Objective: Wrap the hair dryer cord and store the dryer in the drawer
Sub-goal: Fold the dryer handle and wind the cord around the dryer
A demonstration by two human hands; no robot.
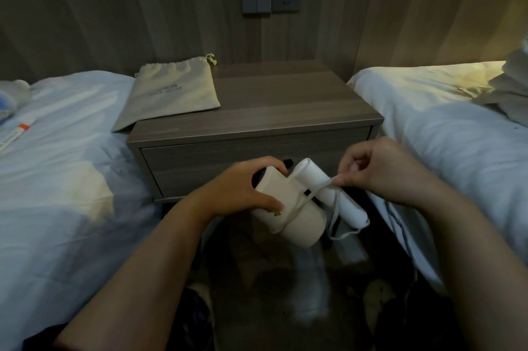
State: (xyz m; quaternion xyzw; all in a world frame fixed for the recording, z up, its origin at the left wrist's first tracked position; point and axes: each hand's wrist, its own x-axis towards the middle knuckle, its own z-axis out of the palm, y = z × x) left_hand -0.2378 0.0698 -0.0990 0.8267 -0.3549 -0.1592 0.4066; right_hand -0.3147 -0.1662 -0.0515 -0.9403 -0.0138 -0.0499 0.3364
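Dryer: the white hair dryer [297, 225] is held in the air just in front of the nightstand [257, 113], level with its closed drawer [217, 156].
Left hand [243, 187]: curled round the dryer's barrel, grasping it.
Right hand [380, 173]: pinches the white cord [313, 193] before the nightstand's right corner.
Cord: crosses barrel and handle; a loop hangs below.
Bag: a beige drawstring bag [174, 90] lies on the nightstand's left top, overhanging its edge.

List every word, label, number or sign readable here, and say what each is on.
No text is clear enough to quote.
Drawstring bag: two lines of dark print, too blurred to read.
Hair dryer: a small yellow triangle sign, no legible words.
Slim white box on the bed: orange band and dark print, too small to read.
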